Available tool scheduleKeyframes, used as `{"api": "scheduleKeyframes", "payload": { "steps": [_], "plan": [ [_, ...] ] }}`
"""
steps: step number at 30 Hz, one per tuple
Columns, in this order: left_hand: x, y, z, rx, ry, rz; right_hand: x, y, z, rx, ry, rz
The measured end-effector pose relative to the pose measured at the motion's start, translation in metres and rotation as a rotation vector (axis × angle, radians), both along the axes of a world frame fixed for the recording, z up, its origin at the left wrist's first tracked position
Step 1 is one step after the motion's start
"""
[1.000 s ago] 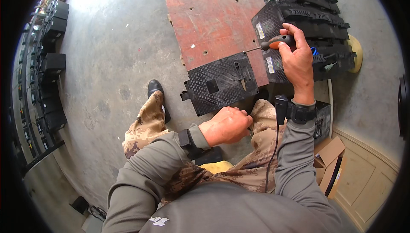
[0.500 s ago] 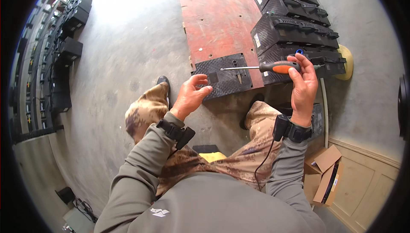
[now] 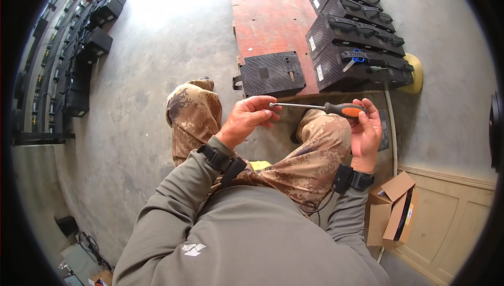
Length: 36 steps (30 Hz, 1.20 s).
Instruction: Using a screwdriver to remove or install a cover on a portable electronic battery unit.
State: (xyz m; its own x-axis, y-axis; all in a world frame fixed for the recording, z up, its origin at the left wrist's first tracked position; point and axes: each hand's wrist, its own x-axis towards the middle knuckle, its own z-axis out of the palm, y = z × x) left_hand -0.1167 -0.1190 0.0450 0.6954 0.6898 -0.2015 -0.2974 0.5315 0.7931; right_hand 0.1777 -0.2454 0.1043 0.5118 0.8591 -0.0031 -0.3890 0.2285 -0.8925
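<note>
My right hand (image 3: 366, 131) grips a screwdriver with a black-and-orange handle (image 3: 345, 109), held level across my lap. At the other end of its long metal shaft, my left hand (image 3: 247, 118) pinches around the tip; any small piece there is too small to make out. Beyond my hands a black textured plate (image 3: 275, 78) with a dark square patch lies at the near end of a red board (image 3: 268, 26). A pale pointed piece (image 3: 291, 76) rests on the plate. Blue-handled scissors (image 3: 357, 56) lie on the nearest black case (image 3: 328, 73) at the right.
More black cases (image 3: 341, 34) are lined up along the right of the red board, by a yellow pad (image 3: 413, 78). A rack of black units (image 3: 94, 42) runs along the left. An open cardboard box (image 3: 391, 223) sits beside a beige panel (image 3: 446, 215) at lower right.
The screwdriver has swung away from the plate and come down over my lap. My left hand has risen to meet its tip. The view has tilted, so the plate appears farther up.
</note>
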Motion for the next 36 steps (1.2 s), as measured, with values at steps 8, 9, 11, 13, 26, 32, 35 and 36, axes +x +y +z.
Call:
{"api": "scheduleKeyframes", "payload": {
  "steps": [8, 9, 11, 13, 26, 32, 35, 36],
  "plan": [
    [-0.008, -0.021, 0.011, -0.014, 0.107, -0.084, -0.015, -0.052, -0.018, -0.039, 0.047, -0.051],
    [-0.011, -0.024, 0.014, -0.044, 0.114, -0.081, -0.019, -0.056, -0.019, -0.034, 0.048, -0.06],
    [-0.017, -0.029, 0.011, -0.111, 0.074, -0.07, -0.028, -0.062, -0.016, -0.03, 0.037, -0.068],
    [-0.022, -0.034, 0.008, -0.144, 0.035, -0.063, -0.035, -0.066, -0.015, -0.031, 0.048, -0.057],
    [-0.06, -0.048, 0.008, -0.007, 0.204, -0.149, -0.055, -0.089, -0.019, -0.212, 0.012, 0.055],
    [-0.076, -0.055, 0.011, 0.033, 0.372, -0.122, -0.059, -0.089, -0.044, -0.369, -0.028, 0.234],
    [-0.081, -0.057, 0.013, 0.101, 0.495, -0.121, -0.062, -0.085, -0.047, -0.379, -0.05, 0.307],
    [-0.081, -0.058, 0.014, 0.1, 0.5, -0.116, -0.061, -0.082, -0.049, -0.369, -0.063, 0.325]
  ]
}}
